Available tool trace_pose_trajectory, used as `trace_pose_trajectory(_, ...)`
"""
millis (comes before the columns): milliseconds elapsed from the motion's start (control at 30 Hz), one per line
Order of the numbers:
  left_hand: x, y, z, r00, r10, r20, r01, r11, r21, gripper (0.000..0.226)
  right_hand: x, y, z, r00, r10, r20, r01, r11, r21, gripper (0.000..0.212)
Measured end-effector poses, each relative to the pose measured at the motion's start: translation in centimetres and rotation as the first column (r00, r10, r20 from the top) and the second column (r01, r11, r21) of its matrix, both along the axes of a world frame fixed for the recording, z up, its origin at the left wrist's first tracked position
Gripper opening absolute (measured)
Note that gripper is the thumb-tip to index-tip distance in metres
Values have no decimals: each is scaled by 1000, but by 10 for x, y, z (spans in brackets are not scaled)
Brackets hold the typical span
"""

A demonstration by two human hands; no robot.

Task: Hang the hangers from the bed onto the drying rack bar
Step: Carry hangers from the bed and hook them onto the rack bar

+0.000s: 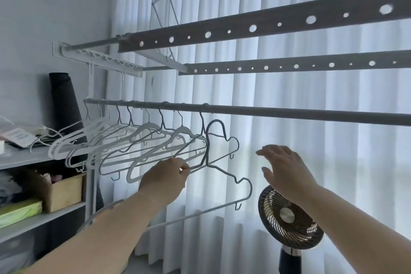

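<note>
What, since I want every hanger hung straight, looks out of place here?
One hanger is off the bar: its hook sits below it, and the hanger tilts, pinched by the left hand. The other hangers are hooked on the bar. Nothing looks damaged.

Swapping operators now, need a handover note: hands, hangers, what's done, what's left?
Left hand: pinches a grey hanger; its hook is just below the drying rack bar, not on it.
Right hand: open, holding nothing, raised beside that hanger.
Done: a row of hung hangers on the bar's left part.
Left: hook the held hanger onto the bar. The bed is out of view, so the remaining count is unknown.
</note>
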State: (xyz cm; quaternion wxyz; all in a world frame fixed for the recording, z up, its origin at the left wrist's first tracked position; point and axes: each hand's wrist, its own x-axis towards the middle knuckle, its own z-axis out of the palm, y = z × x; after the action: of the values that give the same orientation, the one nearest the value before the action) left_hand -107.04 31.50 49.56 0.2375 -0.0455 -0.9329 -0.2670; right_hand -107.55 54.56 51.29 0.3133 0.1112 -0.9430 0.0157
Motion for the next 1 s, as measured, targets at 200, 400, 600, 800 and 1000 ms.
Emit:
trace_pose_trajectory(200,-46,1,19,998,31,-59,-28,999,37,20,-56,12,42,972,-89,-217,97,995,28,49)
trace_pose_trajectory(400,-83,18,51,988,80,-136,-83,996,-20,22,-93,37,67,950,-246,-191,259,965,45,50)
trace_pose_trajectory(600,-118,39,59,983,116,-140,-119,993,-13,26,-106,53,69,959,-147,-242,183,974,137,50)
trace_pose_trajectory(800,-138,66,55,989,116,-88,-119,993,-26,24,-107,62,71,962,-69,-265,108,985,135,50)
trace_pose_trajectory(1000,-147,78,46,987,155,-39,-155,988,-11,26,-111,71,69,957,-23,-290,75,982,172,51)
